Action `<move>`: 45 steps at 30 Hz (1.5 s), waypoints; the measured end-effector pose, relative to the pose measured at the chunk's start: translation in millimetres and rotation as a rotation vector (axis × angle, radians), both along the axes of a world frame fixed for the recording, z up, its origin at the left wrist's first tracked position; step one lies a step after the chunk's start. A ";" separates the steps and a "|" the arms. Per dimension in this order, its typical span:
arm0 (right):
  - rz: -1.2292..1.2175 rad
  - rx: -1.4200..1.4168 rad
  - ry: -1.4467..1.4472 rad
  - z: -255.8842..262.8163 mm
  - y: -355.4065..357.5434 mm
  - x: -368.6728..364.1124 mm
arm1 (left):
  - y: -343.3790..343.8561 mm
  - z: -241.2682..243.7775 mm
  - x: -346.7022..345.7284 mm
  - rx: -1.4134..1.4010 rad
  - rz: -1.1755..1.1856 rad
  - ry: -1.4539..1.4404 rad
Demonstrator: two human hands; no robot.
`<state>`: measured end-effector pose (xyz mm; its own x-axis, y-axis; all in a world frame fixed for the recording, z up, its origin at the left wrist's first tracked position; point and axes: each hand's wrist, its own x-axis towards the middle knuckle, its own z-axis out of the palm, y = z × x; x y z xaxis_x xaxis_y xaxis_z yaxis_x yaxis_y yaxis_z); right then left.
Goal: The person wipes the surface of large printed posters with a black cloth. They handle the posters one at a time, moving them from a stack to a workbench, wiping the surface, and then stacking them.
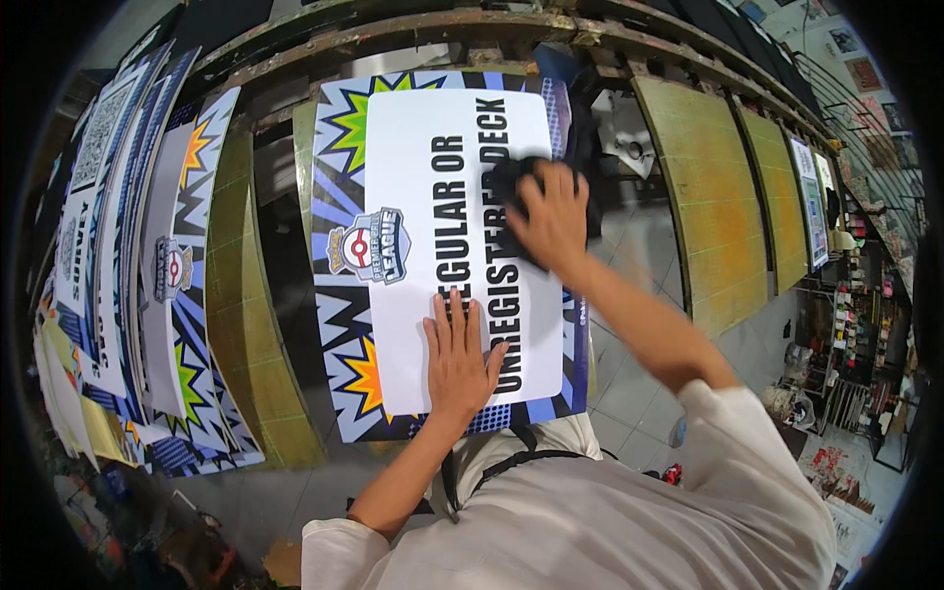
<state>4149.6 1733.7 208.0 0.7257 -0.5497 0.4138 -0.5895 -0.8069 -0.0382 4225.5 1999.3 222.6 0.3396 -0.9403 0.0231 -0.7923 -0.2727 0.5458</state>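
A large printed sign board (398, 310), white in the middle with black lettering and a blue, green and orange border, lies before me. My left hand (461, 361) rests flat on its near part, fingers spread, holding nothing. My right hand (549, 210) presses a bunched black cloth (516, 184) onto the board's right side, over part of the lettering. The cloth is blurred, and part of it drapes past the board's right edge.
Stacked printed boards (103, 243) stand at the left, beside a printed board with a starburst border (199, 369) and a greenish panel (251, 295). More worn yellow-green panels (708, 192) are at the right. A dark rail (413, 29) runs behind. Shelves of small containers (848, 317) stand far right.
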 end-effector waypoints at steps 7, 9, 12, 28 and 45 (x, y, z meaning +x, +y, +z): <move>-0.039 -0.010 -0.047 29.1 -61.9 53.0 | 0.8 1.1 0.4 -0.049 0.012 0.010; -0.016 -0.138 -0.106 32.8 -59.1 57.1 | 2.1 1.0 0.4 -0.058 0.016 0.018; 0.035 -0.007 -0.010 30.1 -20.7 25.6 | 0.1 0.6 1.4 -0.041 0.018 0.025; 0.083 0.038 0.025 22.8 -21.2 19.5 | -1.1 1.5 -0.8 -0.059 0.011 -0.005; 0.111 0.026 0.034 16.8 -25.1 36.1 | 2.8 -6.4 -0.6 -0.167 0.037 0.062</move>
